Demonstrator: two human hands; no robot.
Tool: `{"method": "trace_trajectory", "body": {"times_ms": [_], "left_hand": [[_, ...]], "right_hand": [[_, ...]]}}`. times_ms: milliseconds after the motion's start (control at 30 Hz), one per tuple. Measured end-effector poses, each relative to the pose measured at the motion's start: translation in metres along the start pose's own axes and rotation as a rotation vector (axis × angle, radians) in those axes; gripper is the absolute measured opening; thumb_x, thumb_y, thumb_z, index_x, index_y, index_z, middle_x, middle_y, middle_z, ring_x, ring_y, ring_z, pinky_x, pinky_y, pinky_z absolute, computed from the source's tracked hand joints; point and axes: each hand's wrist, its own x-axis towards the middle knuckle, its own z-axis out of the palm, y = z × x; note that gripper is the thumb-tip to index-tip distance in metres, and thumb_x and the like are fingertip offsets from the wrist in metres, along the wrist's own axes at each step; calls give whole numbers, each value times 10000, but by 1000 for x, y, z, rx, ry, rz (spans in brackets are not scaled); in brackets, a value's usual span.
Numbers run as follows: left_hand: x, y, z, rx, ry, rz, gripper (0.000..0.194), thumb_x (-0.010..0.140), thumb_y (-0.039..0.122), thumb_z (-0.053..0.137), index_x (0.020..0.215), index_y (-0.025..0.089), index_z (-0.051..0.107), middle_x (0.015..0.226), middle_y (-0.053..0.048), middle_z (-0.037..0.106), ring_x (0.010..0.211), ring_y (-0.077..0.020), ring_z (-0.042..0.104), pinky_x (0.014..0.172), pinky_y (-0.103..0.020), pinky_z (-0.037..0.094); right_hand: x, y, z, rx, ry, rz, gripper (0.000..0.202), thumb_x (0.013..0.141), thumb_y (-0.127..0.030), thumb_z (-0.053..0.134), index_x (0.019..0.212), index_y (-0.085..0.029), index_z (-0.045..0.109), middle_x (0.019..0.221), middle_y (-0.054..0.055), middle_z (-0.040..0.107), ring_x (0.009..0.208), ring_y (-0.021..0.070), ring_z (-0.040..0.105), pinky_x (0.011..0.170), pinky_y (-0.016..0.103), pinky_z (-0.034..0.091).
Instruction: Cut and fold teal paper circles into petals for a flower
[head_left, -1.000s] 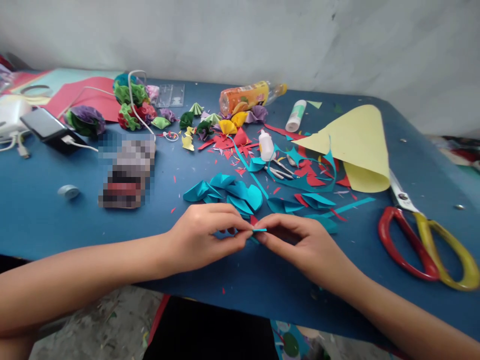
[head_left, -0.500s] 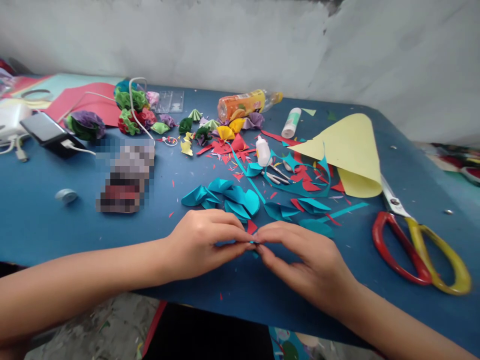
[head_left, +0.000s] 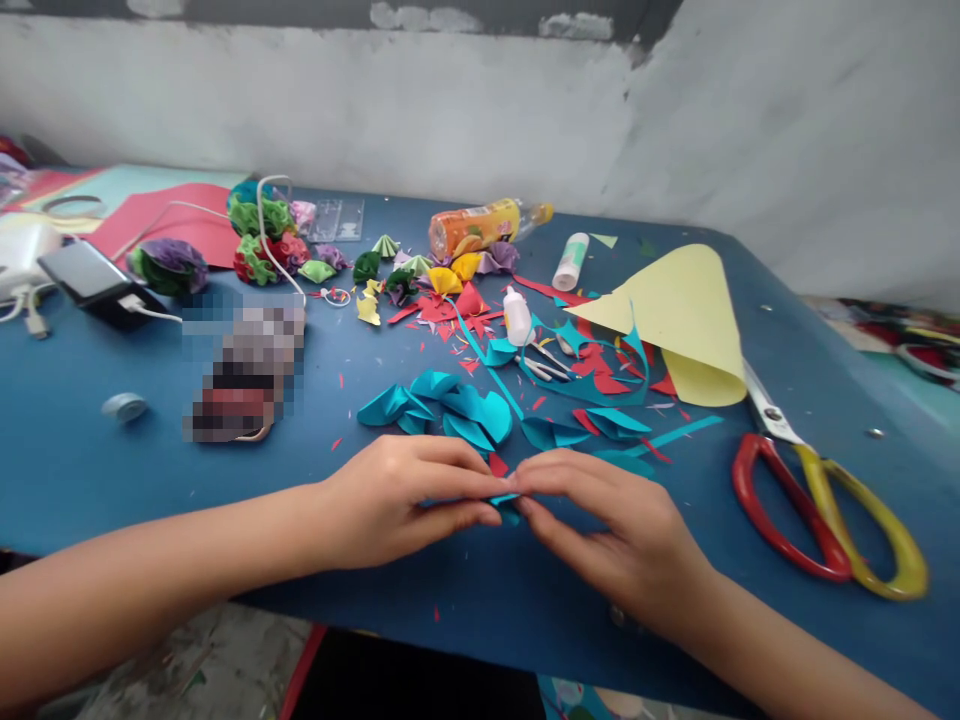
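Head camera, looking down on a blue table point(head_left: 90, 470): the left hand point(head_left: 390, 500) and the right hand point(head_left: 622, 530) meet at the near edge, fingertips pinched together on a small piece of teal paper point(head_left: 504, 498), which is mostly hidden between them and held low over the table; both hands are nearly closed, thumbs pressed against forefingers, with only a sliver of the paper showing. Just beyond the knuckles lies a cluster of folded teal petals point(head_left: 442, 405), with red and teal scraps point(head_left: 600, 365) scattered behind them around a small glue bottle point(head_left: 516, 315). A curled yellow sheet point(head_left: 682, 310) rests to the right, touching the blade of the large scissors point(head_left: 817, 500) with one red and one yellow handle. Farther back are an orange drink bottle point(head_left: 480, 222) on its side, a glue stick point(head_left: 568, 262), finished paper flowers point(head_left: 259, 235) and a phone point(head_left: 86, 275) on a white cable. The likely risks: the piece is so small that a fold pressed off-line would crease crookedly or tear, and a slip of the fingertips could drop it among the look-alike scraps. The hands work close to the table's near edge, so a dropped piece could slide off, and a wide sweep of the right forearm could knock the scissors.
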Motion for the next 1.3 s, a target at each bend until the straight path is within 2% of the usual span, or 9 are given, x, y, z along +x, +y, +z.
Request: {"method": "trace_trajectory", "body": {"times_ms": [167, 400, 767, 967, 1300], "left_hand": [[-2, -1, 0, 53, -51, 7, 234, 896, 185, 493, 1063, 162, 656, 921, -79, 683, 800, -118, 638, 712, -192, 519], [-2, -1, 4, 132, 42, 66, 180, 874, 174, 534, 970, 115, 674, 832, -81, 694, 722, -117, 640, 638, -181, 513], [-4, 2, 9, 169, 128, 96, 113, 851, 172, 578, 897, 131, 672, 763, -36, 688, 669, -95, 628, 606, -165, 487], [-5, 2, 11, 166, 114, 64, 94, 844, 199, 594, 827, 139, 664, 720, -22, 669, 642, -94, 608, 592, -169, 466], [-7, 4, 12, 170, 22, -38, 160, 866, 242, 560, 745, 161, 627, 682, 2, 636, 627, -84, 589, 588, -166, 438]], "right_hand": [[-3, 3, 0, -103, 22, -100, 146, 824, -98, 537, 888, -203, 616, 824, 44, 699, 755, 136, 676, 706, 223, 569], [-8, 3, 2, -143, -1, -143, 139, 826, -101, 551, 916, -190, 610, 844, 48, 706, 792, 148, 674, 714, 241, 570], [-8, -2, 2, -137, -12, -169, 131, 844, -93, 527, 913, -184, 592, 821, 29, 692, 774, 127, 661, 717, 221, 555], [-8, -3, 2, -158, -7, -190, 118, 851, -97, 520, 899, -174, 596, 807, 25, 697, 757, 127, 662, 720, 220, 551], [-10, -6, 3, -167, -40, -200, 135, 893, -141, 490, 895, -169, 622, 787, 17, 707, 750, 123, 669, 705, 214, 542]]}}
